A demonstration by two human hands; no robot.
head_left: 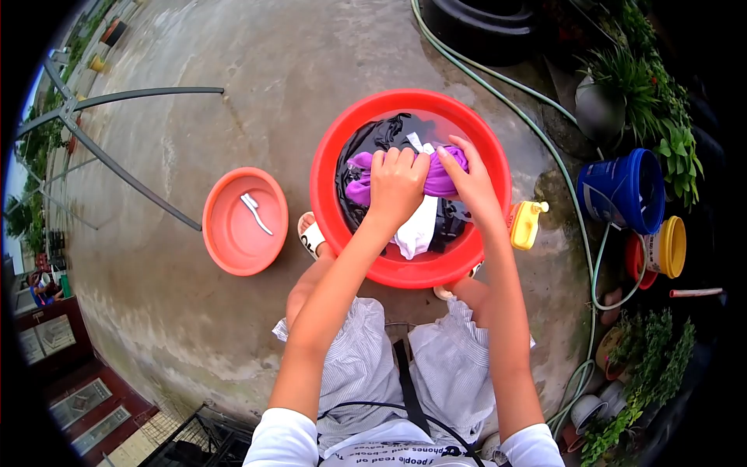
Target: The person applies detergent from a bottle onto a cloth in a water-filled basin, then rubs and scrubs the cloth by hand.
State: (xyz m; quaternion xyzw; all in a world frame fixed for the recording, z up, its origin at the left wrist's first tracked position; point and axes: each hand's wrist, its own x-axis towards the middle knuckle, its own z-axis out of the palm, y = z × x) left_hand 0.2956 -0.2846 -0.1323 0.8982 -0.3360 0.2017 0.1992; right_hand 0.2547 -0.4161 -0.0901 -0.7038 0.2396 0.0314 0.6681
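Note:
A large red basin point(334, 241) stands between my feet, with water, black cloth point(359, 148) and a white cloth point(418, 230) in it. Above the water a bunched purple garment point(445, 176) is stretched between my hands. My left hand point(399, 180) is closed in a fist round its middle, knuckles up, while one end sticks out to the left. My right hand point(467, 177) grips the other end, with the thumb on the near side and fingers partly extended behind. A small white piece shows beside the purple fabric, perhaps a label.
On the left a smaller pink basin point(222, 243) holds a white brush point(255, 212). A yellow bottle point(526, 226) touches the red basin's right side. A green hose point(556, 148), blue bucket point(615, 191), yellow bucket point(671, 247) and plants line the right. Metal poles point(148, 191) rise at left.

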